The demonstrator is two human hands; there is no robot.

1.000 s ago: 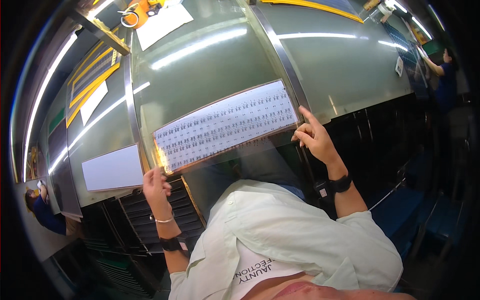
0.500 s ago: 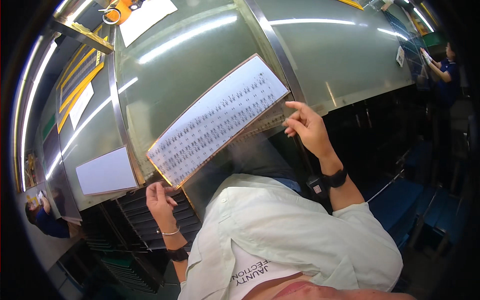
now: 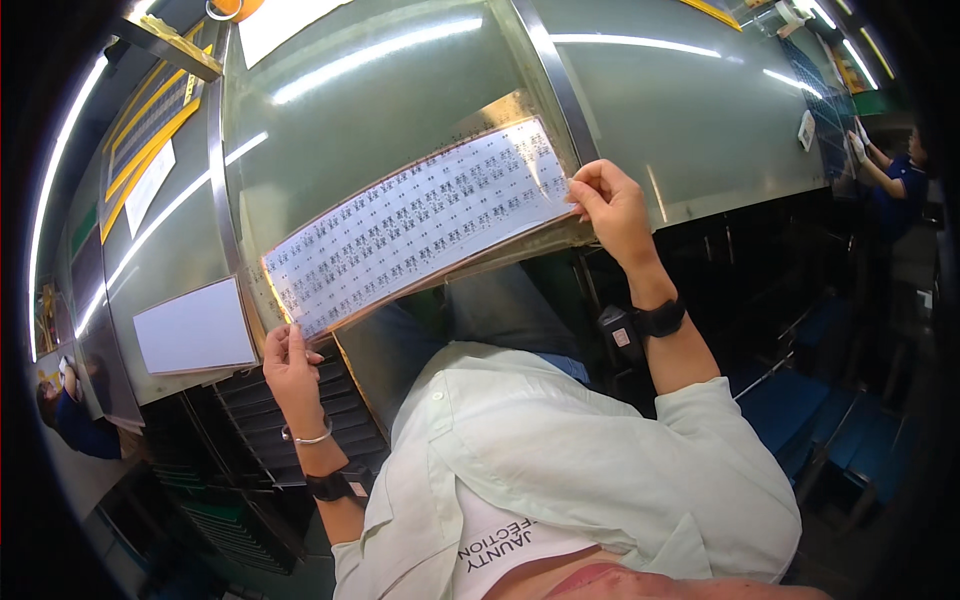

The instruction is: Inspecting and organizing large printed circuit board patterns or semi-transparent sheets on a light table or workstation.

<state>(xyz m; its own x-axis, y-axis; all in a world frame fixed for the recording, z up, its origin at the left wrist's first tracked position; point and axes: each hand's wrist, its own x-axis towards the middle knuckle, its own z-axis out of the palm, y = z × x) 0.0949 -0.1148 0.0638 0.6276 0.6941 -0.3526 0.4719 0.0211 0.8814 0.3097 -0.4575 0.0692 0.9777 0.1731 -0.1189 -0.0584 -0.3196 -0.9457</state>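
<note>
A long, thin white circuit board panel point(image 3: 420, 225) with copper-coloured edges and rows of small black marks slants across the near side of the glass-topped table point(image 3: 380, 130). My left hand point(image 3: 292, 372) pinches its near left corner between thumb and fingers. At the near right corner, my right hand point(image 3: 612, 208) has the edge between thumb and forefinger. Part of the panel's near edge reaches over the table's front, above my legs. Whether its underside touches the glass, I cannot tell.
To the left lies a plain white panel point(image 3: 195, 327). Farther left are yellow-edged frames point(image 3: 150, 165) and a white sheet point(image 3: 152, 187). Metal strips point(image 3: 555, 80) divide the tabletop. An orange tape roll point(image 3: 235, 8) sits far back. Co-workers stand at far left and far right.
My right hand has closed on the panel's right corner, from which it was apart. The panel has turned clockwise, its left end moving farther away, and my left hand has moved with it.
</note>
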